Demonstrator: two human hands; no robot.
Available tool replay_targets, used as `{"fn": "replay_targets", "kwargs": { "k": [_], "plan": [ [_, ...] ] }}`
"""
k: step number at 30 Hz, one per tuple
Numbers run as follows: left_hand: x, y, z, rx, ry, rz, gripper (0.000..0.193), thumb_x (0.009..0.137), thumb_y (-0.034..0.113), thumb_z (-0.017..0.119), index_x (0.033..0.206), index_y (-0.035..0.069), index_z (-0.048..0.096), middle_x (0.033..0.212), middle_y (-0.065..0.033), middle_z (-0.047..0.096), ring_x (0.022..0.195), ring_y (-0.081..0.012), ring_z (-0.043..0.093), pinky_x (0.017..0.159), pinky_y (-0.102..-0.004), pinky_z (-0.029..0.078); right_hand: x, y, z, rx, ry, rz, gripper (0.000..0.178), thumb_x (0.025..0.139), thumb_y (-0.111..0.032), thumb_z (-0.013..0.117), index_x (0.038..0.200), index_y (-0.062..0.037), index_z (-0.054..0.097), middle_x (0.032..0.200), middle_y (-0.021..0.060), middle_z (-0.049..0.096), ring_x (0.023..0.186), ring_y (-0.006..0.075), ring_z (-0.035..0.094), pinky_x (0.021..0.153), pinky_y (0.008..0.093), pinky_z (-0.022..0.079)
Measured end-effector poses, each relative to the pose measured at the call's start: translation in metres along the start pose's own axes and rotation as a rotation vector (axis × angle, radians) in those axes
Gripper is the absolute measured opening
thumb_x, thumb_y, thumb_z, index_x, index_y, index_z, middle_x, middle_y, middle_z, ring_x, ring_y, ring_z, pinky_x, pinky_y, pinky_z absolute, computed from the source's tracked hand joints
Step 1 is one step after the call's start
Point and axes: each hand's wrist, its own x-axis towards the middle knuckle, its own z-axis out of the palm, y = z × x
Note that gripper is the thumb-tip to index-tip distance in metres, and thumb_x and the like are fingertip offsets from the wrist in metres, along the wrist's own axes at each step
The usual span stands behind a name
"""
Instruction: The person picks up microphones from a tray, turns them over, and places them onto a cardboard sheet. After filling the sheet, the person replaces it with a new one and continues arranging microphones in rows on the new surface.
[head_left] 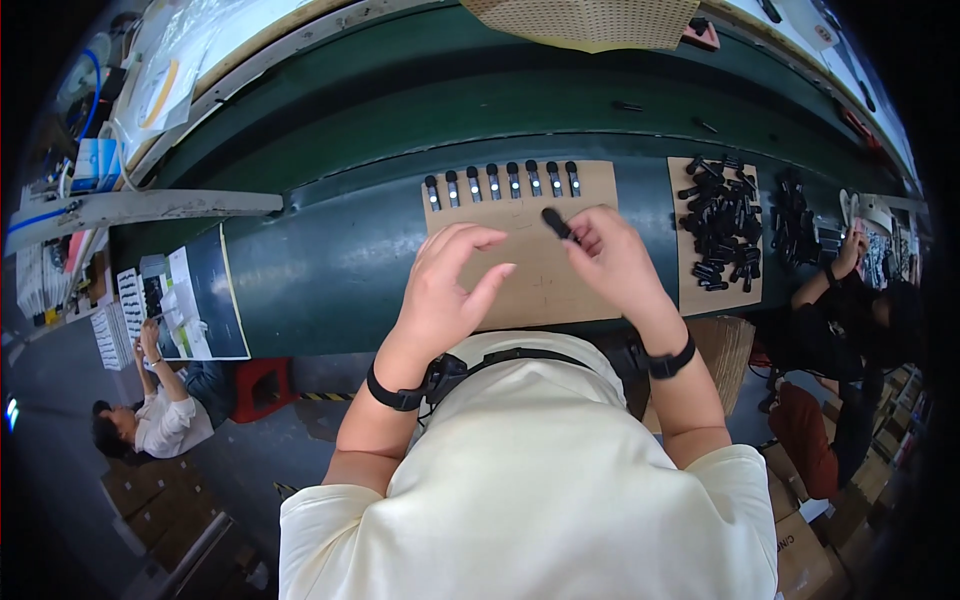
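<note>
Facing the green desk (320, 260), we are working over a cardboard sheet (530, 285) where eight lit microphones (514, 182) are lying in a row. Our left hand (448, 278) is hovering empty, loosely parted; our right hand (614, 254) is pinching one black microphone (555, 222) near the row's right end.

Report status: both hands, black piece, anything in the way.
Left hand empty, open over the cardboard sheet. Right hand pinching one black piece. Eight black-topped pieces lined up beyond; nothing visible blocking.
</note>
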Motion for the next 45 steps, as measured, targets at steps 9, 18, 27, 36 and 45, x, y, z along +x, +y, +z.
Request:
{"fn": "replay_targets", "kwargs": {
  "k": [9,18,27,36,45],
  "plan": [
    [-0.008,-0.041,0.001,0.045,0.016,-0.203,0.016,0.08,0.006,0.07,0.094,0.002,0.063,0.092,-0.0117,0.066,0.087,-0.0272,0.064,0.082,-0.0363,0.048,0.072,0.151,0.008,-0.362,0.088,0.449,0.026,0.083,-0.026,0.067,0.094,-0.0034,0.06,0.084,0.0125,0.068,0.083,0.0293,0.067,0.072,0.039,0.052],
    [-0.003,-0.054,0.003,0.054,0.01,-0.281,0.015,0.08,0.005,0.069,0.092,-0.001,0.063,0.092,-0.0132,0.066,0.086,-0.0277,0.065,0.08,-0.0362,0.049,0.094,0.165,0.023,-0.462,0.049,0.524,0.028,0.083,-0.031,0.066,0.096,-0.0059,0.06,0.09,0.0138,0.069,0.091,0.0343,0.065,0.076,0.0441,0.051],
    [0.008,-0.059,0.01,0.031,-0.019,-0.313,0.014,0.08,0.004,0.068,0.092,-0.002,0.064,0.091,-0.0139,0.066,0.085,-0.0291,0.065,0.079,-0.0363,0.05,0.097,0.165,0.009,-0.481,0.016,0.524,0.032,0.082,-0.033,0.068,0.098,-0.0065,0.061,0.091,0.0136,0.069,0.092,0.0336,0.065,0.078,0.0429,0.051],
    [0.009,-0.053,0.018,0.091,-0.014,-0.361,0.014,0.08,0.003,0.067,0.093,-0.002,0.063,0.091,-0.0144,0.066,0.085,-0.0308,0.064,0.078,-0.0366,0.05,0.174,0.23,-0.05,-0.506,0.075,0.081,0.03,0.081,-0.022,0.069,0.107,-0.0096,0.061,0.099,0.0142,0.064,0.098,0.0351,0.061,0.087,0.0435,0.05],
    [-0.013,-0.044,0.018,0.203,0.073,-0.518,0.011,0.084,0.001,0.064,0.095,-0.003,0.063,0.092,-0.0126,0.065,0.085,-0.024,0.063,0.081,-0.0311,0.048,0.253,0.246,-0.03,-0.674,-0.057,0.029,0.032,0.082,-0.017,0.069,0.112,-0.0121,0.058,0.119,0.0131,0.053,0.114,0.0338,0.052,0.096,0.0419,0.046]
  ]
}}
